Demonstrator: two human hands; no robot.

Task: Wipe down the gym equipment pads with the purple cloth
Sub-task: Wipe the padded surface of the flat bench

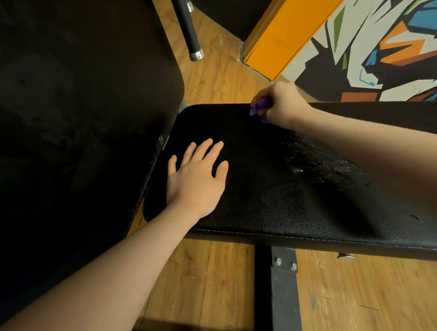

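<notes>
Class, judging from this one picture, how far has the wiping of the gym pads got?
Done: nothing provable. In hand: the right hand grips the purple cloth at the seat pad's far edge, the left hand flat on it. Left: the back pad, apparently.

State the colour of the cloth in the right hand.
Purple cloth, bunched in the right hand; head view.

Wood-plank floor, scuffed. Wall mural w/ angular blue, orange, green, white shapes on black. Orange trim beside it. Black pole w/ metal collar. Dim, warm light.
</notes>
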